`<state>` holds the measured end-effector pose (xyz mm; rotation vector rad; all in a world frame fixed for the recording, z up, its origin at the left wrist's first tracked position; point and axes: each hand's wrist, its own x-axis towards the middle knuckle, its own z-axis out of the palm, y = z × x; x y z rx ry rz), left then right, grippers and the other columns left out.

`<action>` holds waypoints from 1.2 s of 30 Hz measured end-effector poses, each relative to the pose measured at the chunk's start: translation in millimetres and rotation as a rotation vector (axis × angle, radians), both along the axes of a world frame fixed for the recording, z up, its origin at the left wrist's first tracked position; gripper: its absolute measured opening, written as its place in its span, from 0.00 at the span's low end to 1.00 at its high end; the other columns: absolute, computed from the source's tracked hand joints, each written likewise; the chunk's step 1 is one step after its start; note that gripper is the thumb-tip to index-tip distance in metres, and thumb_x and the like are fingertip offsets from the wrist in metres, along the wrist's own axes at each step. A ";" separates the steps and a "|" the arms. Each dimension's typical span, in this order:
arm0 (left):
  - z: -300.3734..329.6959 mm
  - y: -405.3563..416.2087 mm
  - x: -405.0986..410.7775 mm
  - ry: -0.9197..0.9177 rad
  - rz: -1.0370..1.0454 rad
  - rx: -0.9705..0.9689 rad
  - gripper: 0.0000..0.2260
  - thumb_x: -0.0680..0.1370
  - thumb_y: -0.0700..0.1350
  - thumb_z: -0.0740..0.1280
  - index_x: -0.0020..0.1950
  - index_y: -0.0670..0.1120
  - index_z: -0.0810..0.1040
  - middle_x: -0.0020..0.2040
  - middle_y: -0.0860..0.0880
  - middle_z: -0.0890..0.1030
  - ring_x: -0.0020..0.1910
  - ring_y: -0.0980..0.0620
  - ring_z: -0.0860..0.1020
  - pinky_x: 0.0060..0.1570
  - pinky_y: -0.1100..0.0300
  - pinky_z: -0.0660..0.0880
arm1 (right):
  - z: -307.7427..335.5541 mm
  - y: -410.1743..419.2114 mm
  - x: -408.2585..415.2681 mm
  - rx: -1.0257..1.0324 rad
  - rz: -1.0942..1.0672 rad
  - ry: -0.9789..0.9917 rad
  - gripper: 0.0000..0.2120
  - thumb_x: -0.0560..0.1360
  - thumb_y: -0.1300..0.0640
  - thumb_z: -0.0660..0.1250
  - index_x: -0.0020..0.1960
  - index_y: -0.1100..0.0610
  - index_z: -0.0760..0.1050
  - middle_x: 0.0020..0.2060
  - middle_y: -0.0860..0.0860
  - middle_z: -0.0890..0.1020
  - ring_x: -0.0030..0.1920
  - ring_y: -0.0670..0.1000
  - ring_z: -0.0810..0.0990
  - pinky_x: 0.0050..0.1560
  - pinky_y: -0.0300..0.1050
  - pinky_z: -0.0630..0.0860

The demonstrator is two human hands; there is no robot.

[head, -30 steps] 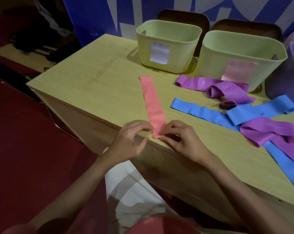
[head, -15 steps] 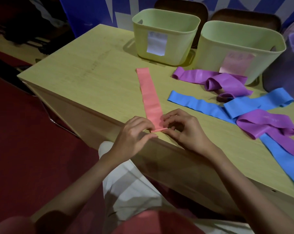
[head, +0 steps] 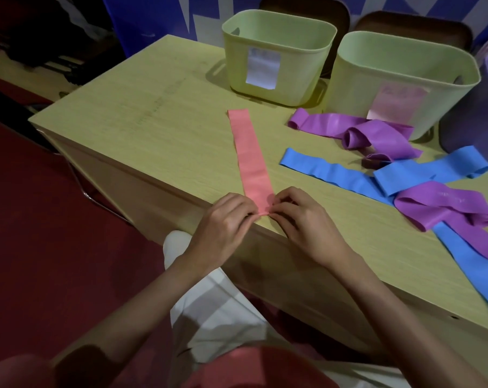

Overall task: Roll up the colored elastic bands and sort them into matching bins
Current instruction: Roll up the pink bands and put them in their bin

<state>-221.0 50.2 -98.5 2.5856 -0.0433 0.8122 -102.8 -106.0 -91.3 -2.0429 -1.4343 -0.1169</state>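
Note:
A pink elastic band (head: 249, 152) lies flat and straight on the wooden table (head: 158, 119), running from the middle toward the near edge. My left hand (head: 226, 222) and my right hand (head: 298, 219) both pinch its near end, which is curled into a small roll at the table edge. Two purple bands (head: 377, 133) (head: 438, 208) and blue bands (head: 329, 172) (head: 472, 264) lie tangled to the right. Two pale green bins stand at the back: one (head: 279, 37) with a whitish label, one (head: 405, 68) with a pink label.
A purple bin (head: 483, 107) shows partly at the right edge. Dark chair backs (head: 413, 26) stand behind the bins. The table's near edge and left corner border a red floor (head: 55, 219). My lap is below the table edge.
The pink band's near end has been folded over into the start of a roll, and both hands have closed in on it. The camera has tilted slightly.

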 end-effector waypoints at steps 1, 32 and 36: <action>0.5 -0.3 -0.8 0.005 0.002 0.024 0.03 0.77 0.37 0.68 0.46 0.38 0.80 0.44 0.46 0.80 0.44 0.48 0.77 0.46 0.53 0.75 | -0.1 -1.1 -0.4 -0.015 -0.002 -0.045 0.07 0.76 0.63 0.68 0.52 0.63 0.82 0.49 0.56 0.79 0.48 0.55 0.80 0.44 0.50 0.79; 16.1 -18.6 -28.7 0.453 0.197 0.434 0.23 0.78 0.46 0.54 0.72 0.39 0.66 0.71 0.45 0.69 0.67 0.45 0.67 0.68 0.50 0.62 | -3.5 -10.8 -32.0 -0.373 -0.104 -0.211 0.25 0.83 0.51 0.47 0.76 0.62 0.58 0.76 0.56 0.60 0.77 0.53 0.55 0.75 0.51 0.54; 16.2 -18.1 -26.3 0.486 0.241 0.452 0.25 0.78 0.47 0.53 0.74 0.40 0.63 0.75 0.47 0.64 0.70 0.44 0.64 0.69 0.49 0.60 | -3.3 -4.3 -30.2 -0.393 -0.123 -0.211 0.28 0.83 0.48 0.44 0.76 0.62 0.58 0.76 0.57 0.60 0.77 0.54 0.55 0.76 0.52 0.55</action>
